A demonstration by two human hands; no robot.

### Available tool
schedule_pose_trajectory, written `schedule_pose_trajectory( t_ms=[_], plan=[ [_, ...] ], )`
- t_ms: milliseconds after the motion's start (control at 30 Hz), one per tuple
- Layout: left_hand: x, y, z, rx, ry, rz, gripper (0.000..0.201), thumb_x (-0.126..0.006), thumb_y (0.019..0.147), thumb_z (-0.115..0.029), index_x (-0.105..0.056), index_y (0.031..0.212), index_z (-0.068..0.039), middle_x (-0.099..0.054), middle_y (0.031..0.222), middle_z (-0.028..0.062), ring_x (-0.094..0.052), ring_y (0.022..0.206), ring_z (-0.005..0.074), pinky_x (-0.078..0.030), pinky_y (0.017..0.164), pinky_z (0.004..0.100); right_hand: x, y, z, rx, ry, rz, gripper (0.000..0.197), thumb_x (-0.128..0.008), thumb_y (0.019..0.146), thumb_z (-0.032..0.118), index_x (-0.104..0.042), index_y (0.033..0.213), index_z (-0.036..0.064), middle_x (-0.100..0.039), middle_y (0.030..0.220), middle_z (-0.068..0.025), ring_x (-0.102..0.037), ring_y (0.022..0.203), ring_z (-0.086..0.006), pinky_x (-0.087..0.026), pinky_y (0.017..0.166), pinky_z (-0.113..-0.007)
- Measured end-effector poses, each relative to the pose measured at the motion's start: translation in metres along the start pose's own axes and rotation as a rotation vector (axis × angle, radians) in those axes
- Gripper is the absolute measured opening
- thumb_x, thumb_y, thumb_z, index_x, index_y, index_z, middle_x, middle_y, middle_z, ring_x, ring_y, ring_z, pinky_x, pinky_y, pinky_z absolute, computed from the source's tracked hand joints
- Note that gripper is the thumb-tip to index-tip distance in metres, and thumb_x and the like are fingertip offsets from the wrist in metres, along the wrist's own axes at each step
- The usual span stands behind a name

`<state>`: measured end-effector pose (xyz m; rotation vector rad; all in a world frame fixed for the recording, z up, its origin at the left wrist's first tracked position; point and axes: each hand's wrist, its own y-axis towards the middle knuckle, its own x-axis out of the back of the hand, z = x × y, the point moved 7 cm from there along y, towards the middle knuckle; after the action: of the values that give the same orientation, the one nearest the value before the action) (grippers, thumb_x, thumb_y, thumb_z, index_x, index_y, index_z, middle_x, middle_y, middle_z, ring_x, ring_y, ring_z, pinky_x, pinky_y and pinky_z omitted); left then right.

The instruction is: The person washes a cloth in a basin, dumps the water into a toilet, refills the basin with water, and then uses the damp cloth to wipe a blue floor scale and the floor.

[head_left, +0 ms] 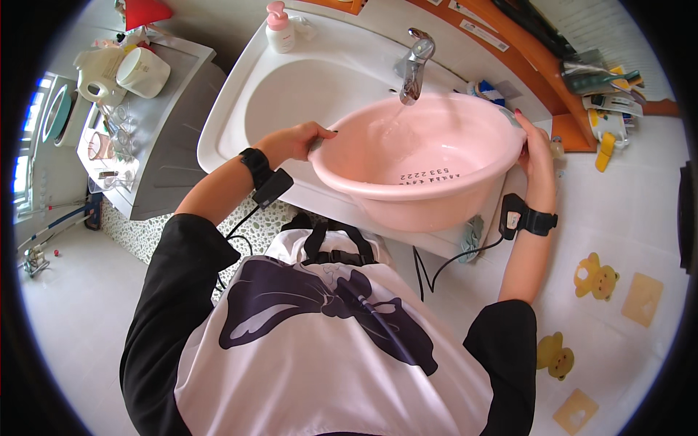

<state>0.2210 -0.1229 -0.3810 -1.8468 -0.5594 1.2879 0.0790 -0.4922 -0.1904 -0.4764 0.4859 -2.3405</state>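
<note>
Between my two hands is a large pink plastic basin (pixel 429 207), tilted over the white sink (pixel 218 127). My left hand (pixel 299 139) grips its left rim, thumb on top. On the right rim, my right hand (pixel 536 145) is closed round the edge, its fingers partly hidden by the basin. Water runs from the chrome faucet (pixel 414 65) into the basin, and a little clear water shows on its inside. Dark print marks the basin's inner bottom.
A pink-topped pump bottle (pixel 279 30) stands at the sink's back left. Left is a grey cabinet (pixel 160 138) bearing a white jug (pixel 98 73), a white tub (pixel 143 73) and glasses. An orange shelf (pixel 502 51) with brushes runs behind right. A blue sponge-like item (pixel 488 93) lies by the faucet.
</note>
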Motion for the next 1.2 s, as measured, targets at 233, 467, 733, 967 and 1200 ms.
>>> schedule_pose_trajectory(
  t_ms=[233,467,733,967,1200],
  plan=[
    [0.011,0.052,-0.001,0.051,0.018,0.053,0.032,-0.054,0.083,-0.011,-0.049,0.112,0.003,-0.056,0.109,0.0154,-0.057,0.101,0.0254,-0.043,0.091,0.0446,0.002,-0.045,0.006,0.102,0.092,-0.174,0.022,-0.068,0.079,0.028,-0.060,0.083,0.0081,-0.057,0.067,0.0020,-0.046,0.049,-0.0058,-0.031,0.042,-0.020],
    [-0.010,0.077,-0.003,0.100,0.108,0.164,0.034,-0.056,0.081,-0.013,-0.050,0.111,0.002,-0.056,0.111,0.0148,-0.054,0.104,0.0263,-0.038,0.095,0.0435,0.001,-0.089,0.010,0.162,0.190,-0.248,0.020,-0.066,0.081,0.025,-0.060,0.088,0.0073,-0.056,0.070,0.0026,-0.046,0.051,-0.0046,-0.030,0.042,-0.019],
    [-0.008,0.102,-0.010,0.052,0.099,0.236,0.034,-0.059,0.077,-0.012,-0.054,0.109,-0.002,-0.057,0.110,0.0125,-0.055,0.102,0.0263,-0.038,0.095,0.0417,-0.010,-0.138,0.009,0.226,0.129,-0.186,0.030,-0.063,0.084,0.028,-0.059,0.097,0.0007,-0.057,0.073,0.0009,-0.047,0.052,-0.0046,-0.033,0.042,-0.019],
    [0.001,0.071,-0.037,-0.200,0.131,0.169,0.040,-0.060,0.078,-0.012,-0.049,0.115,-0.003,-0.055,0.112,0.0101,-0.052,0.104,0.0223,-0.040,0.092,0.0382,-0.012,-0.147,-0.008,0.246,0.151,-0.158,0.027,-0.062,0.085,0.024,-0.060,0.098,0.0000,-0.058,0.072,0.0005,-0.049,0.052,-0.0044,-0.034,0.041,-0.020],
    [0.011,0.035,-0.048,-0.347,0.220,0.108,0.048,-0.058,0.080,-0.014,-0.042,0.124,-0.005,-0.052,0.116,0.0092,-0.051,0.107,0.0211,-0.040,0.093,0.0368,-0.006,-0.127,-0.053,0.139,0.191,-0.045,0.022,-0.062,0.085,0.025,-0.060,0.093,0.0045,-0.059,0.073,0.0010,-0.050,0.054,-0.0059,-0.035,0.044,-0.021]
  ],
)
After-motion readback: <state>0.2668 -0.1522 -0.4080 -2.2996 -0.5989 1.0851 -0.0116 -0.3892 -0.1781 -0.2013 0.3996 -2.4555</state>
